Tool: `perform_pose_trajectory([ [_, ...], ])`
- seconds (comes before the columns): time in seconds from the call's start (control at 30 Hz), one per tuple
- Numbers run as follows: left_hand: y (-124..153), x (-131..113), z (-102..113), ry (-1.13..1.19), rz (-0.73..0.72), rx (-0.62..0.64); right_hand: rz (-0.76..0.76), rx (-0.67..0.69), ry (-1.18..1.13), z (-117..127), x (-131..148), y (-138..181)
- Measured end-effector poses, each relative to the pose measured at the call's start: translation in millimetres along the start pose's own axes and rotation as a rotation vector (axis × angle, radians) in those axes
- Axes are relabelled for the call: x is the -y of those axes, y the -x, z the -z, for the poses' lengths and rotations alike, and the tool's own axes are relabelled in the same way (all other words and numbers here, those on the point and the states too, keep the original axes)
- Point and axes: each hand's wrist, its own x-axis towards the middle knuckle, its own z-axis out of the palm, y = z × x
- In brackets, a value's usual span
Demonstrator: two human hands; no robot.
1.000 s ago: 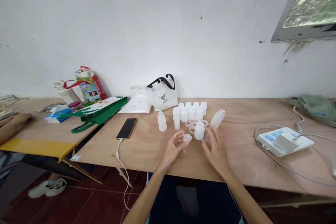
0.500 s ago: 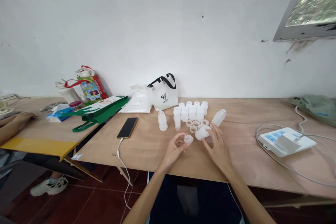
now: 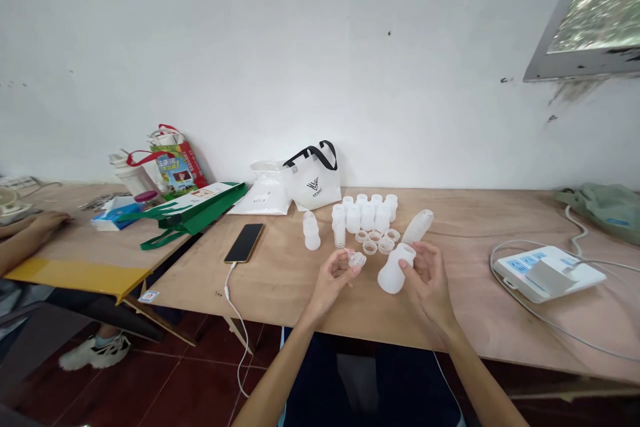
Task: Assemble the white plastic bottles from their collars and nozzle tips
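Observation:
My left hand (image 3: 336, 275) is closed with its fingertips round a small clear ribbed plastic piece (image 3: 357, 259), like a cap or nipple. My right hand (image 3: 428, 279) grips the neck of a frosted white plastic bottle (image 3: 392, 276), which leans with its open mouth up and to the right. Behind it, a long clear ribbed stack of plastic pieces (image 3: 419, 225) stands tilted. Several loose translucent rings (image 3: 370, 247) lie just beyond my hands. Further back, several frosted bottles (image 3: 367, 216) stand in rows, beside a ribbed clear stack (image 3: 339, 236).
A frosted bottle-shaped piece (image 3: 311, 232) and a phone (image 3: 244, 243) on a white cable are to the left. White bags (image 3: 313, 180) rest against the wall. A power strip (image 3: 550, 272) with cables lies right. Another person's arm (image 3: 35, 233) rests on the left table.
My right hand has taken hold of the bottle by its neck and drawn it nearer, turning its mouth upward. My left hand still holds the clear piece in nearly the same place.

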Motion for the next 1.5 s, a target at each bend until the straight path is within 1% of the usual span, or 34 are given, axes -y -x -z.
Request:
perform_pose_trajectory([
  [0.07,1,-2,-1,0.013,-0.012,-0.015,-0.016,0.037,0.009,-2,1,2],
  [0.17,2,-5,-4,0.031,-0.02,-0.007,-0.031,0.154,0.129,-6,2,6],
  [0.23,4,-5,-6,0.039,-0.022,0.028,0.0,0.216,0.182,-9,3,9],
  [0.33,7,-6,-9,0.022,-0.003,0.091,0.079,0.271,0.225,-14,1,12],
  [0.43,10,-7,-11,-0.036,0.005,0.109,0.136,0.293,0.265,-17,-5,13],
  [0.57,11,-8,-8,-0.137,-0.026,0.11,0.177,0.3,0.266,-21,-16,15],
  [0.67,10,-7,-4,-0.198,-0.02,0.129,0.157,0.338,0.257,-23,-21,16],
  [0.77,9,-3,-1,-0.226,-0.026,0.118,0.11,0.363,0.22,-23,-23,16],
  [0.87,9,0,-2,-0.23,-0.035,0.107,0.078,0.363,0.187,-22,-25,15],
  [1.0,9,1,-3,-0.231,-0.033,0.119,0.074,0.36,0.183,-22,-28,15],
  [1.1,9,-1,-3,-0.234,-0.055,0.089,0.07,0.373,0.209,-21,-27,15],
  [1.2,9,-3,-1,-0.213,-0.079,0.063,0.035,0.401,0.251,-18,-22,14],
  [1.3,8,-3,1,-0.195,-0.075,0.055,-0.005,0.471,0.323,-13,-14,12],
  [1.4,7,-4,3,-0.186,-0.079,0.045,-0.003,0.546,0.415,-10,-7,10],
  [1.5,6,-7,5,-0.175,-0.07,0.043,0.023,0.523,0.457,-8,-2,10],
])
